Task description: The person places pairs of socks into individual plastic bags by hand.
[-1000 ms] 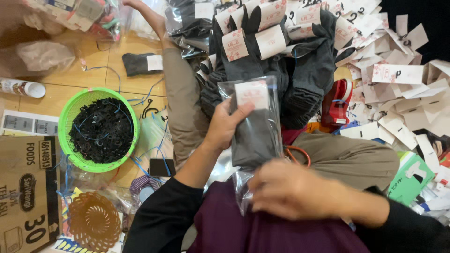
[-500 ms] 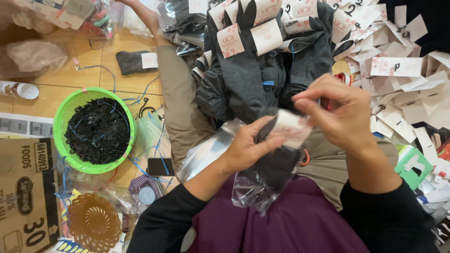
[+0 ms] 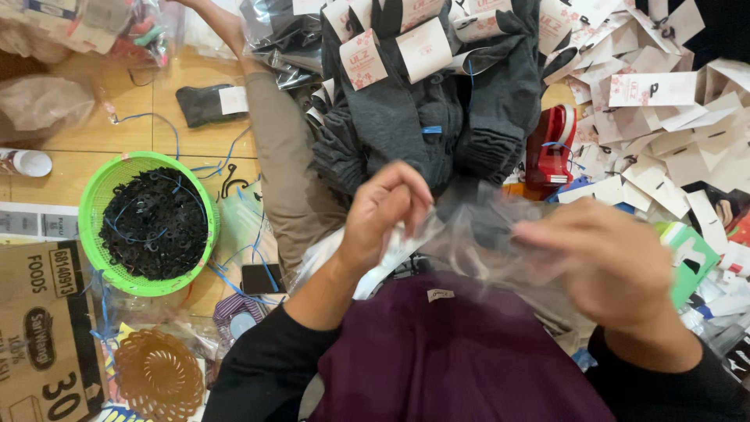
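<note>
Clear plastic bag (image 3: 484, 242) stretched between the pinching left hand (image 3: 383, 211) and blurred right hand (image 3: 609, 266) could tear or slip onto the sock pile (image 3: 422, 117) at twelve o'clock.

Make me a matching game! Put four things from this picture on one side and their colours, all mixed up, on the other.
Things:
1. round basket of small dark hooks
2. tape dispenser
3. bag held between the left hand and right hand
4. pile of socks

Colours:
A. red
B. dark grey
C. green
D. see-through

Pairs: 1-C, 2-A, 3-D, 4-B
</note>
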